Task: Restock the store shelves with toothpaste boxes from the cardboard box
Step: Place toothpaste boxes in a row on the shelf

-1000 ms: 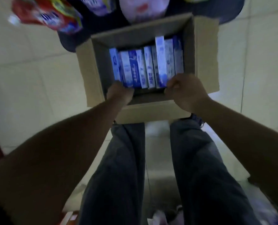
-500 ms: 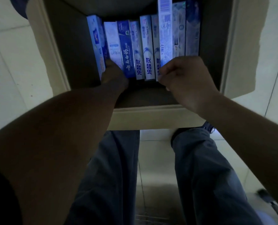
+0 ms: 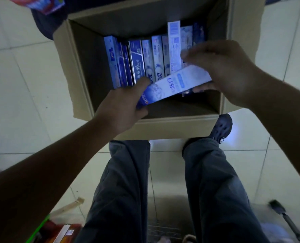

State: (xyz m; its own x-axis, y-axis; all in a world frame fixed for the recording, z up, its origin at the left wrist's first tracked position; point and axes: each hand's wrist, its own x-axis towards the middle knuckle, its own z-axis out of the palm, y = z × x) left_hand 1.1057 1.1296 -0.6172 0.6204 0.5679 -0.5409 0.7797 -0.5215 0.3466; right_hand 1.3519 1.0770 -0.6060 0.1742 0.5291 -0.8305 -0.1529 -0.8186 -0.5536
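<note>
An open cardboard box [image 3: 79, 71] stands on the tiled floor in front of my legs. Several blue and white toothpaste boxes [image 3: 145, 58] stand upright in a row inside it. One pale blue toothpaste box [image 3: 177, 83] lies tilted above the row. My left hand [image 3: 123, 106] grips its lower left end. My right hand [image 3: 221, 71] holds its upper right end, fingers curled over the top and thumb beneath.
A dark stool or basket edge with colourful packets [image 3: 45, 4] sits beyond the box at top left. My shoe [image 3: 221, 128] touches the box's near right corner. Packets [image 3: 63, 232] and a dark handle [image 3: 286, 218] lie on the floor by my feet.
Both hands were reaching down among the upright boxes. Now one pale blue box is lifted out of the row and held tilted between them.
</note>
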